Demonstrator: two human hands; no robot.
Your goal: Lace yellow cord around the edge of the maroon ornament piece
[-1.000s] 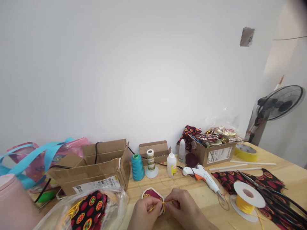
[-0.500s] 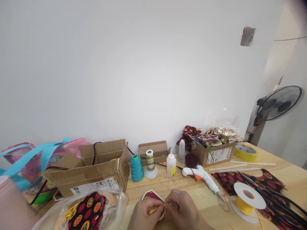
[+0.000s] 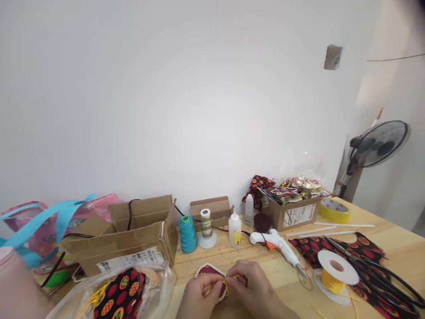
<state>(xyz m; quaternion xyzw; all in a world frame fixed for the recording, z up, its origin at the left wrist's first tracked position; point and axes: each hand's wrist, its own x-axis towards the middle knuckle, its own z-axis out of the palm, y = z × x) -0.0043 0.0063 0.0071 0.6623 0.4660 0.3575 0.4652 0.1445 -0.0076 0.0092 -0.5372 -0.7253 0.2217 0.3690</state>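
Low in the middle of the wooden table (image 3: 395, 248), my left hand (image 3: 195, 297) and my right hand (image 3: 254, 285) meet over a small maroon patch with a white rim (image 3: 207, 270). Both hands are closed in a pinch on a thin yellow cord (image 3: 226, 285) at the patch's right edge. The cord's short loop shows between the fingertips. The lower part of the patch is hidden by my fingers.
A white glue gun (image 3: 277, 246) and a spool of yellow cord (image 3: 335, 272) lie to the right on patterned fabric (image 3: 365, 252). Behind stand a teal thread cone (image 3: 187, 232), a glue bottle (image 3: 235, 230) and cardboard boxes (image 3: 133, 239). A bag of fabric (image 3: 121, 292) lies at left.
The view has shifted slightly to the right and down. My hands stay together over the patch, with small finger movements on the yellow cord.
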